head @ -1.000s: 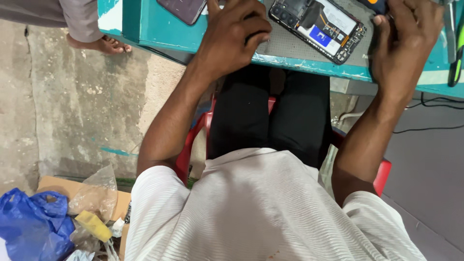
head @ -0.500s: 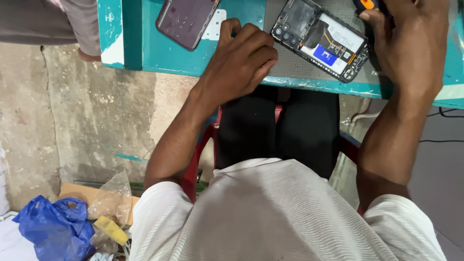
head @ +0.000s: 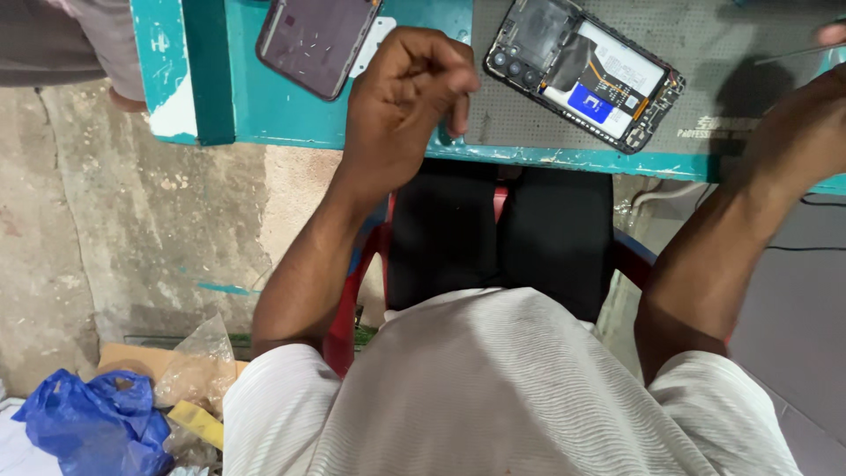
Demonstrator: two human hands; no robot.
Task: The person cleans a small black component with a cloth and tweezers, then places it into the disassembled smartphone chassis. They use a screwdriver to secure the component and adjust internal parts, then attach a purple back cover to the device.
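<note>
One opened phone [head: 583,72] lies on the grey mat [head: 723,97], one purple back cover [head: 317,42] beside it; the left hand [head: 401,101] curls closed, empty, while the right hand's [head: 802,132] grip cannot be told

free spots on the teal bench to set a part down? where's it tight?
Free: grey mat right of the opened phone, toward the right hand; teal strip below the back cover, left of the left hand. Crowded: between the back cover and the opened phone, where the left hand sits.
</note>
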